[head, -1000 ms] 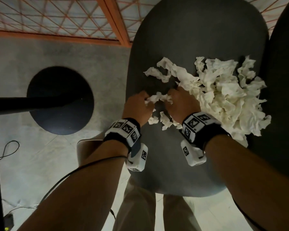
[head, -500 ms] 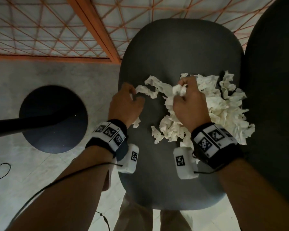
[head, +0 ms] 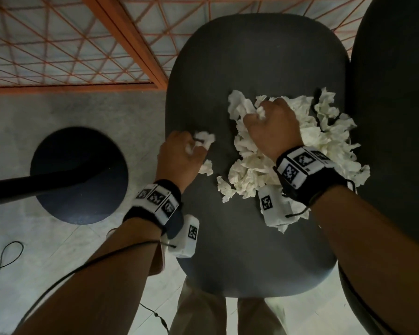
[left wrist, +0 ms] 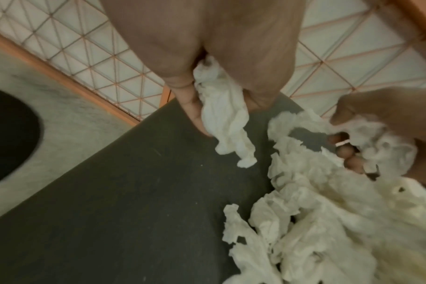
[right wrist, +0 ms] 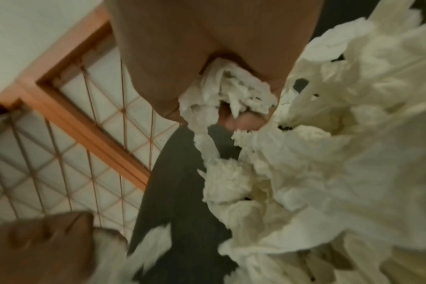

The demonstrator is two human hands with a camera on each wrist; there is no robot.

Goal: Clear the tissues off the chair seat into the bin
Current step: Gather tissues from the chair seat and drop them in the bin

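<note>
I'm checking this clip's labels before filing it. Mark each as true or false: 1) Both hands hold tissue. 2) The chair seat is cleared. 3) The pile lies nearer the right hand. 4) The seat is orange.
1) True: the left hand grips a crumpled tissue and the right hand grips another wad.
2) False: a pile of tissues lies on the chair seat.
3) True.
4) False: the seat is dark grey.

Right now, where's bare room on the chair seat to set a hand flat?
Free: the near end of the chair seat, between the tissue heap and the front edge, and the far end toward the orange lattice. Crowded: middle and right side, where the left hand and right hand grip tissue.
</note>
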